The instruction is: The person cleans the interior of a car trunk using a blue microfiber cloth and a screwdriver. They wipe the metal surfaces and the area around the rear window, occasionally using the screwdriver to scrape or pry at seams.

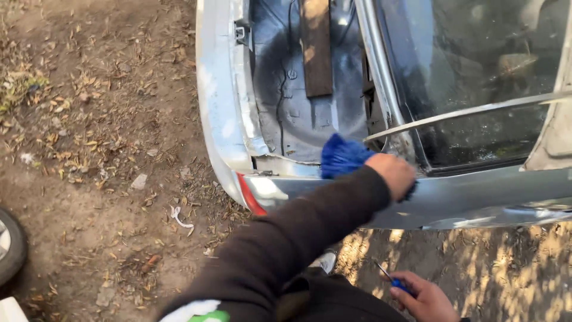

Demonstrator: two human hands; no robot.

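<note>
**Blue cloth meets bare metal on a stripped car body**

At the rear corner of a silver car shell standing on leaf-strewn dirt, a person in a dark knit sleeve reaches across the frame with the left hand (393, 174), its fingers closed round a bunched blue cloth (344, 156) that presses on the body edge just beside the open trunk well (298, 113). The cloth sits at the middle of the scene, where the painted rear panel (476, 197) meets the grey, ribbed floor of the well. The step in hand looks like wiping or rubbing down the metal along that seam; going on would seem to call for firm, even pressure and a steady sweep along the curved lip, keeping clear of the thin metal rod (471, 112) that slants across the rear glass (476, 65) from the right.

Near the bottom edge, the right hand (424, 296) hangs low, loosely curled round a small blue-handled screwdriver (394, 281), its slim shaft pointing up and left.

The shell is smooth but patchy, with pale blotches over the silver and a red sliver of lamp (250, 197) at the left corner. A rough, dark wooden plank (316, 48) lies lengthwise in the well. The dirt ground (107, 149) is dry and crumbly, scattered with leaves and scraps; part of a black tyre (11, 244) shows at the far left edge.
</note>
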